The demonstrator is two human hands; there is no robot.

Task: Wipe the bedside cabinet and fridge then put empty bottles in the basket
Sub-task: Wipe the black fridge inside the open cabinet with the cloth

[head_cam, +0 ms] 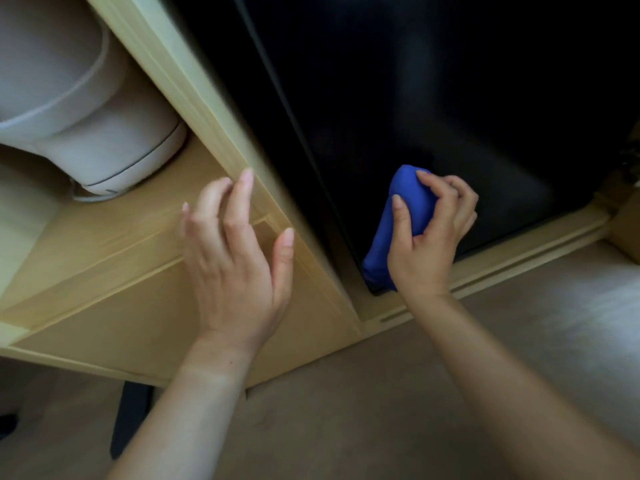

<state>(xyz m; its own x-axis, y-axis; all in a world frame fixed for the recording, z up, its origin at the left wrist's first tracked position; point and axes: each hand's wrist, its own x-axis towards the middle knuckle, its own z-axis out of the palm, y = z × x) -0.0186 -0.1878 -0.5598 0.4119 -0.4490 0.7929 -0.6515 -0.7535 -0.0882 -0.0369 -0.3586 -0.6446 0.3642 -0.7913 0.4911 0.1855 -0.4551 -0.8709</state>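
At the lower corner of the black fridge (433, 98) door, the right hand (429, 237) grips a bunched blue cloth (405, 216). Thumb and fingers curl round the cloth and hold it against the door surface. The cloth runs from above the fingers down to the door's bottom corner, just above a pale wooden rail (519, 268). The fridge stands inside a light wooden surround; its door fills the upper right of the view, dark and featureless. To the left, the cabinet (104, 306), of the same pale wood, adjoins the fridge. The left hand (235, 258) holds nothing: the fingers are spread and only slightly bent, with the thumb set apart. Its fingertips lie at the cabinet's upright front edge beside the fridge, and the palm is over the cabinet's panel. Whether the palm touches the wood cannot be told. On the cabinet's shelf, upper left, a white kettle (86, 116) stands on its base, well apart from both hands. Beige carpet (381, 410) lies below both forearms. A dark upright shape (131, 417) shows beneath the cabinet at lower left; its nature cannot be told.
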